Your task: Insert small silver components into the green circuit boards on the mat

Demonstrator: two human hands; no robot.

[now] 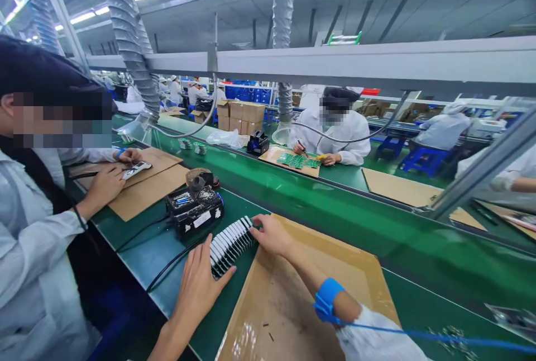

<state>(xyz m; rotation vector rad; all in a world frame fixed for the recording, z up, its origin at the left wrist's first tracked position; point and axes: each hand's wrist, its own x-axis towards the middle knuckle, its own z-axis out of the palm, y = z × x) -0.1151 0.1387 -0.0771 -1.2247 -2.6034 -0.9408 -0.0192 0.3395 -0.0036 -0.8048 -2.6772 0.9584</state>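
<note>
Beside one black machine (195,213) on the green table (238,294), the left hand (196,288) and right hand (270,235) rest open, unclamped, at either end of one row of some twenty thin white plastic pieces (231,245). These look light and stiff, best taken by their edges; one cardboard sheet (293,305) lies right.

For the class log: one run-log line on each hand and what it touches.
left hand: row of white parts | right hand: same row | blue wrist strap

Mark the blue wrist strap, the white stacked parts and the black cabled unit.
Blue wrist strap (329,297), head view, band.
White stacked parts (231,245), head view, row's middle.
Black cabled unit (193,207), head view, top face.
</note>
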